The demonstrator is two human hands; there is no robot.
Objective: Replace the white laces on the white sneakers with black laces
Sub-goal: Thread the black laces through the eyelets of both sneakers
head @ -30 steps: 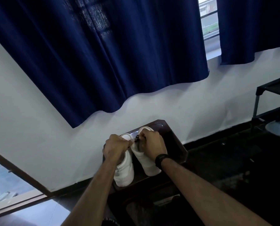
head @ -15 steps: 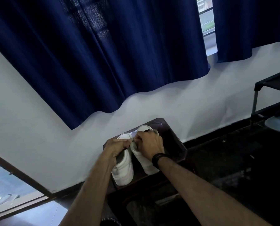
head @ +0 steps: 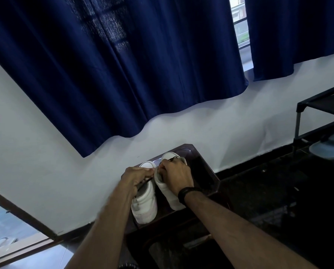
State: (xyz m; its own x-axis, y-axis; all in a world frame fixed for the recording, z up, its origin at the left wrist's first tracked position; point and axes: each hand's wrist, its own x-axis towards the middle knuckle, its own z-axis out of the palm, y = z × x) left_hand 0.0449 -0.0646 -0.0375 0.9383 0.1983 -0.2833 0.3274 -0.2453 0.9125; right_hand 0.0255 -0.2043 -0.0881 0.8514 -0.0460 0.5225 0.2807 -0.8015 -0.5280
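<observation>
Sneakers point(head: 145, 199) stand side by side, white, on a dark wooden surface point(head: 203, 171) against the wall. Left hand point(head: 136, 176) has its fingers curled round a black lace point(head: 142, 184) over the left shoe. Right hand point(head: 174, 174) pinches another dark strand at the right shoe's top. Judgement: lacing is under way. Recommended: keep both ends evenly taut, lace flat, and seat each crossing before tightening.

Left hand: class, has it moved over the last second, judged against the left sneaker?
Yes, slightly. The left hand has drawn back toward the person along the left sneaker, uncovering more of its far end, and grips a black lace.
</observation>
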